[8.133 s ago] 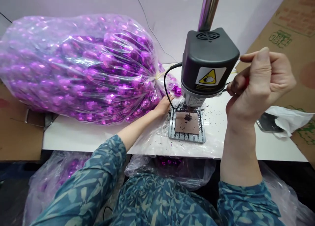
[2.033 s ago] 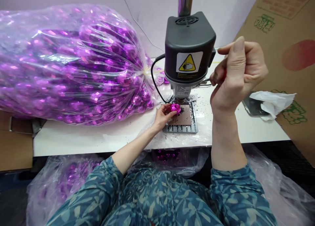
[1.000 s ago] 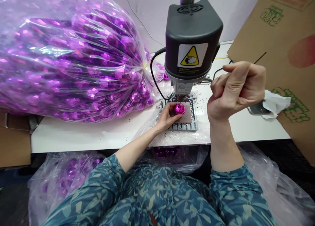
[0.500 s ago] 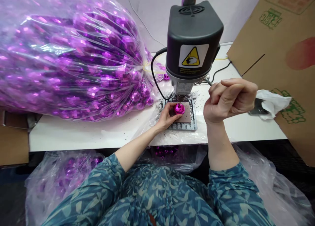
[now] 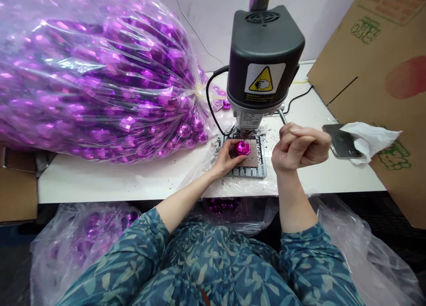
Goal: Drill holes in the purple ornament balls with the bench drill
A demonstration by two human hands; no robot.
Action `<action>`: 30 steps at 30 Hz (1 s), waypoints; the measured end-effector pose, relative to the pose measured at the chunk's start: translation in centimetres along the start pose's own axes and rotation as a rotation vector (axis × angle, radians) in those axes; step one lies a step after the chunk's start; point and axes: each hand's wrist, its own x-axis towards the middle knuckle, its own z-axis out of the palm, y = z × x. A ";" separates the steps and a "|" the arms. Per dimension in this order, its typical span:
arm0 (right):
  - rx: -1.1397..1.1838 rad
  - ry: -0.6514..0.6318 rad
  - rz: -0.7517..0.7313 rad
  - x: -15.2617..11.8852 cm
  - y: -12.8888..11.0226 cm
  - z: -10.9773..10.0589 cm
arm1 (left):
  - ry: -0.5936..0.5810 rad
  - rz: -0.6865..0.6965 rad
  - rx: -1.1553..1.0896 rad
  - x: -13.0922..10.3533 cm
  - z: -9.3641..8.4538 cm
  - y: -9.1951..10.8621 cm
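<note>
A black drill press (image 5: 266, 53) with a yellow warning label stands over a slotted metal base (image 5: 261, 170). On a small brown board (image 5: 253, 157) on that base sits a shiny magenta faceted ball (image 5: 242, 148), right under the chuck (image 5: 245, 133). Thumb and fingers of my left hand (image 5: 228, 158) grip the ball from its left side. My right hand (image 5: 297, 148) is closed around the metal lever (image 5: 282, 116) at the machine's right side. Whether the drill tip has entered the ball cannot be made out.
A big clear bag of purple balls (image 5: 109, 84) fills the left side of the white table (image 5: 109, 177). Dark shavings lie around the base. A phone (image 5: 339, 141), a white tissue (image 5: 368, 137) and a cardboard box (image 5: 382, 44) are at the right.
My right hand has moved down and slightly left with the lever, uncovering more of the phone. My left hand and the ball have hardly moved.
</note>
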 end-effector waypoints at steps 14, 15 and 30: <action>-0.074 -0.018 0.450 8.5 -0.9 5.1 | -0.132 0.256 0.345 -6.5 -1.4 5.0; -0.075 -0.021 0.451 8.5 -0.9 5.1 | -0.253 0.321 0.390 -8.3 -1.9 5.6; -0.028 -0.009 0.473 8.0 -1.1 4.5 | -0.072 0.241 0.546 3.6 -9.7 1.9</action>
